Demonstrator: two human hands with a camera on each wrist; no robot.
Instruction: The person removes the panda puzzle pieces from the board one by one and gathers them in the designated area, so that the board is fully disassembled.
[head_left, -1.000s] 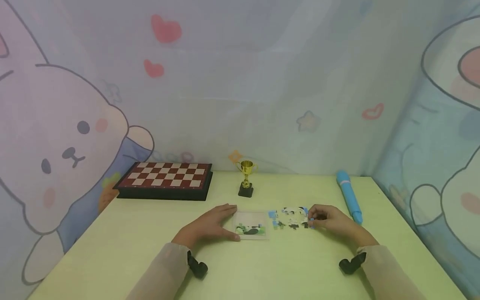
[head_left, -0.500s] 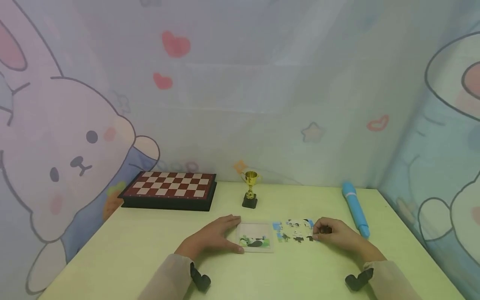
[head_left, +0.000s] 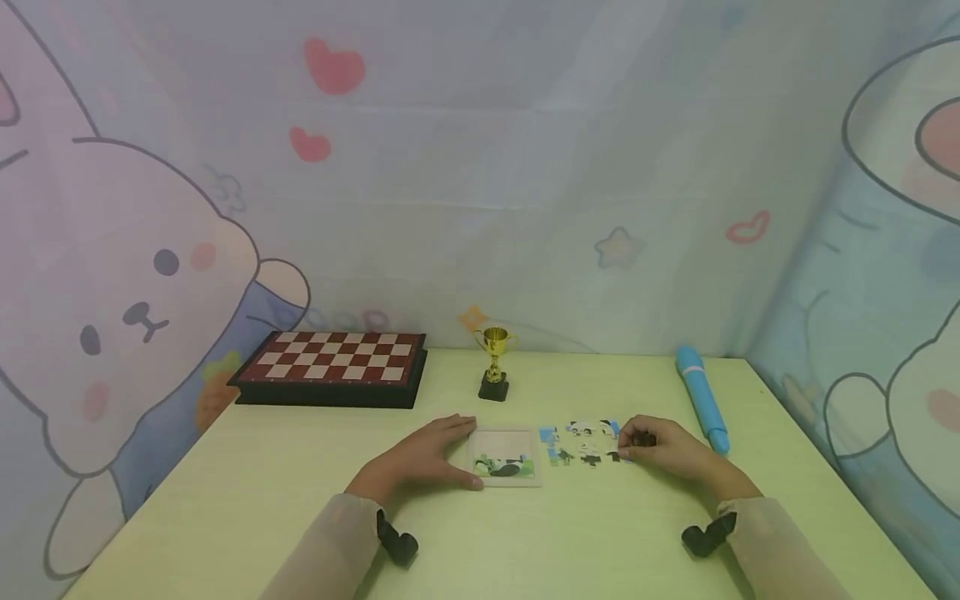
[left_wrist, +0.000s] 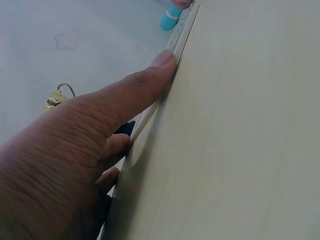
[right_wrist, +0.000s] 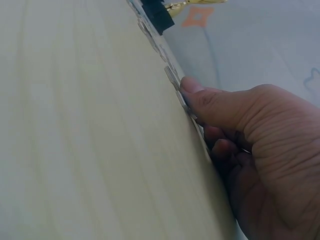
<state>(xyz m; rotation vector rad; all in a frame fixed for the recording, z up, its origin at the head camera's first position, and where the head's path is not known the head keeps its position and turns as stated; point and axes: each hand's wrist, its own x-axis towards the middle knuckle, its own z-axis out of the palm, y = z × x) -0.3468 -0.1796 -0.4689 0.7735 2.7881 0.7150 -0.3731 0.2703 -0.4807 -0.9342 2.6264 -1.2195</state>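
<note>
While the left hand [head_left: 420,461] lies flat on the counter [head_left: 247,492] with relaxed fingers, its thumb and fingertips rest against the left edge of the puzzle tray [head_left: 505,457], a shallow, near-square frame lying flat just left of the counter's middle. A strip of fitted panda picture fills the tray's near edge, running left to right. Just right of the tray the loose puzzle pieces [head_left: 581,442] lie scattered in a short band, also running left to right. The right hand [head_left: 663,450] touches the right end of that band, fingers curled around a dark piece; the right wrist view shows the thumb pressed to the pieces' edges. Beyond the tray stands a small gold trophy [head_left: 494,364], upright. A chessboard [head_left: 330,367] lies at the far left, and a blue pen-shaped tube [head_left: 701,398] lies right of the hand, pointing away toward the wall.
</note>
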